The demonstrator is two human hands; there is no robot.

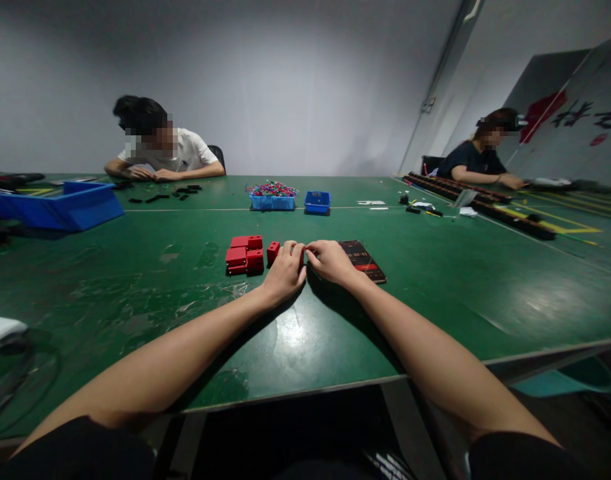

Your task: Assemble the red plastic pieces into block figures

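Observation:
My left hand [285, 272] and my right hand [330, 261] meet fingertip to fingertip on the green table [435, 280], both curled closed around something hidden between them. Just left of my left hand lie three red plastic blocks [245, 253], the nearest one [272, 251] almost touching my knuckles. A dark phone [364, 260] with a lit red display lies flat just right of my right hand.
A small blue bin of coloured parts [272, 197] and a second small blue bin [317, 201] stand farther back. A large blue tray [60, 205] sits far left. One person sits at the back left, another at the right by long black rails [480, 200].

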